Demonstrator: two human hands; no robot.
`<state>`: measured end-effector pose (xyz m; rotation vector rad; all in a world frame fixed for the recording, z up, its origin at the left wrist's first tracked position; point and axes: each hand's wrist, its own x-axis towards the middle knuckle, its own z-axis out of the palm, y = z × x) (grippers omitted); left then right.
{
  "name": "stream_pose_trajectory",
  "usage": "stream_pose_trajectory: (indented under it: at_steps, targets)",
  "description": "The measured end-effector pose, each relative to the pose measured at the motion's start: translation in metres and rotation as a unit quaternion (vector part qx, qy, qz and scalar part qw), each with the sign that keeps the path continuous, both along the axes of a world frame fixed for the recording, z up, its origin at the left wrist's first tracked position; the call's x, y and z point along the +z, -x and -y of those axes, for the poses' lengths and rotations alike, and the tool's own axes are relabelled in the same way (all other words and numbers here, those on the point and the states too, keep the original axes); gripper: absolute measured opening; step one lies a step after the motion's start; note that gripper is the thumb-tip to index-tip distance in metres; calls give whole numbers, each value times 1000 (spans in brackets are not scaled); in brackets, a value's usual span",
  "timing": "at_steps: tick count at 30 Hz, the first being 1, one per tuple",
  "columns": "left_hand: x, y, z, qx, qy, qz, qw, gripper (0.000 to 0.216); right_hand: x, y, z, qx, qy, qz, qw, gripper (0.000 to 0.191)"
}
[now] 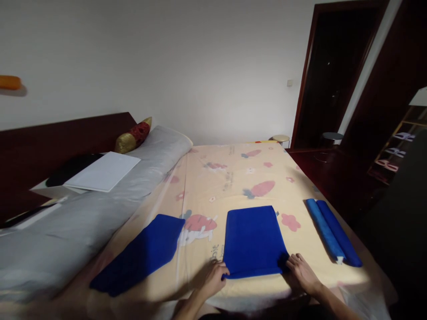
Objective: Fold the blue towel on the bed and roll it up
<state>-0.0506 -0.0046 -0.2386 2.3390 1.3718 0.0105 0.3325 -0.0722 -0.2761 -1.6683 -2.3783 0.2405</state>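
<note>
A blue towel [254, 240], folded into a rectangle, lies flat on the bed in front of me. My left hand [216, 276] pinches its near left corner. At the near right corner, my right hand [300, 269] has its fingers closed on the towel's edge, with dark shadow hiding the fingertips. Left of this towel lies another blue towel [143, 251], flat and set at a slant. Two rolled blue towels, a lighter roll [323, 229] and a darker roll [340, 233], rest side by side beyond my right hand.
The bed [200, 191] has a patterned cream sheet. Along its left side runs a long grey pillow [133, 195] carrying a white board [103, 171] and a red-gold cushion [135, 135]. Stools [332, 138], a shoe rack [396, 146] and a dark doorway [340, 71] are at the right.
</note>
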Motion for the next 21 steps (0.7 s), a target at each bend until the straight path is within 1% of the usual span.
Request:
stream_pose_trajectory:
  at_steps: [4, 9, 13, 15, 18, 21]
  targets:
    - [-1, 3, -4, 20, 22, 26, 999, 27, 5, -1, -1, -16, 26, -11, 999, 25]
    - [-3, 7, -5, 11, 87, 36, 995, 29, 4, -2, 0, -17, 52, -26, 998, 25]
    - [-9, 10, -7, 46, 111, 32, 992, 26, 0, -7, -3, -65, 54, -41, 996, 20]
    - [-9, 10, -7, 62, 95, 30, 993, 24, -4, -9, -5, -90, 45, -41, 994, 21]
    - [-4, 4, -5, 78, 41, 19, 996, 21, -11, -9, -6, -116, 11, -22, 993, 29]
    - [0, -6, 1, 82, -12, 1, 997, 29, -19, -3, -5, -115, -31, 4, 993, 36]
